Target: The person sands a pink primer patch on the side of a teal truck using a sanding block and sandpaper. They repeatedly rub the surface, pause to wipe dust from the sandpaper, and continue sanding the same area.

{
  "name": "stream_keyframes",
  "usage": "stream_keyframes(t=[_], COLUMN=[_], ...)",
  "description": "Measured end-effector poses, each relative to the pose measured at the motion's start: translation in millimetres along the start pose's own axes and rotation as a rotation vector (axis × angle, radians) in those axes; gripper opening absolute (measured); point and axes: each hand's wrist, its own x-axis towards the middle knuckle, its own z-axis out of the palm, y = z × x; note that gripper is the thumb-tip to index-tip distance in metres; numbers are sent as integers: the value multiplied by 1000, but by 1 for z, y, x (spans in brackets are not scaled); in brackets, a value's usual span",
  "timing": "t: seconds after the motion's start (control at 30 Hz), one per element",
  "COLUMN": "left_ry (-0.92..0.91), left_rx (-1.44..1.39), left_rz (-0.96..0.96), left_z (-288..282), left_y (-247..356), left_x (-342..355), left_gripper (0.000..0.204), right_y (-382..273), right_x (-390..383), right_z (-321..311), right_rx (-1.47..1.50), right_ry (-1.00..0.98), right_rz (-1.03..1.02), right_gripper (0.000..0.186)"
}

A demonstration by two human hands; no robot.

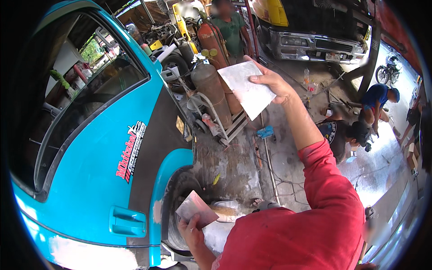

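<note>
My right hand (275,84) is raised and stretched forward, the thumb pressed on top of a thin, squarish whitish sheet (243,85). Its fingers go underneath, so part of the grip is hidden. Lower down, my left hand (192,230) pinches a smaller flat plate (198,208) with a pinkish, smeared surface. The two flat pieces are well apart. Beside my left hand are the front wheel (176,202) and the turquoise truck door (96,173). Pale patches (90,253) mark the door's lower edge and the wheel arch.
Gas cylinders (208,83) stand on a hand trolley (231,128) ahead. A person in a green shirt (229,33) is behind them. Two people crouch at the right, one in a blue shirt (375,96). A broom head (227,210) lies on the floor near the wheel.
</note>
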Motion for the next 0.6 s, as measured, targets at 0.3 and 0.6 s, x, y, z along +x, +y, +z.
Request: stream_keyframes(t=[0.3, 0.6], left_ry=[54, 79], left_rx=[6, 33], left_rz=[39, 7], left_z=[52, 114], left_y=[-7, -27], left_x=[37, 67], left_gripper=[24, 26], right_y=[-35, -24], right_x=[43, 85], right_z=[-44, -110], right_rx=[24, 144], right_ry=[-12, -124], right_rz=[-48, 50], right_gripper=[99, 84])
